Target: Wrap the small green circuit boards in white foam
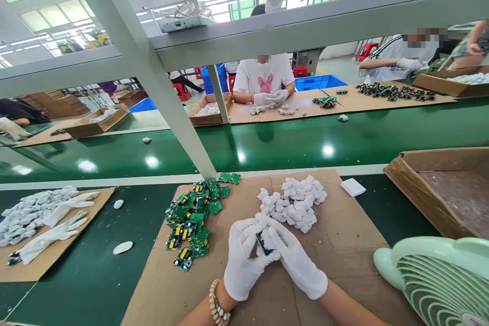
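In front of me, my left hand and my right hand, both in white gloves, meet over a cardboard sheet. Between them is a small green circuit board, tilted, with the left fingers closed around it. A small white piece lies against the board, pinched by my right fingers; whether it is fixed to the board I cannot tell. Just beyond my hands is a heap of crumpled-looking white pieces. To their left lies a pile of green circuit boards with yellow and black components.
A pale green fan stands at the near right, below an open cardboard box. White gloves and white pieces lie at left. Beyond the green conveyor belt, a gloved person works. A slanted metal post rises ahead.
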Available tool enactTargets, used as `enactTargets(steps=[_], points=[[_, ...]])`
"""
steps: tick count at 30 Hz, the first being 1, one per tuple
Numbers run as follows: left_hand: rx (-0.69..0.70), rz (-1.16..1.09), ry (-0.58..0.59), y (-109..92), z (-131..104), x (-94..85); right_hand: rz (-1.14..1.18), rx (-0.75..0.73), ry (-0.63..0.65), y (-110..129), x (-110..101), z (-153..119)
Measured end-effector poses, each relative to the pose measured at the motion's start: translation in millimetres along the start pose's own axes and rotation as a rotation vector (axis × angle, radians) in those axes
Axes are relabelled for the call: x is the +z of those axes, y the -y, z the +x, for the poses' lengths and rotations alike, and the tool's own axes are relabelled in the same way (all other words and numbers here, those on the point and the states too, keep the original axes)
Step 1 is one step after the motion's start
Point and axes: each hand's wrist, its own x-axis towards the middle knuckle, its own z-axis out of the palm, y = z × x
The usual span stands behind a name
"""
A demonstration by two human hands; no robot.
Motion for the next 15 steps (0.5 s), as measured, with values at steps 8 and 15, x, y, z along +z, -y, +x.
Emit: enactTargets(steps=[8, 15], points=[[-0.063, 0.013, 0.042, -2.8, 4.6, -4.2, 0.054, 0.028, 0.039, 13.6, -0.1, 0.2], [0.009, 0.01, -0.005, -5.4, 8.6, -2.5, -0.063, -0.029, -0.023, 5.7, -4.0, 1.6]])
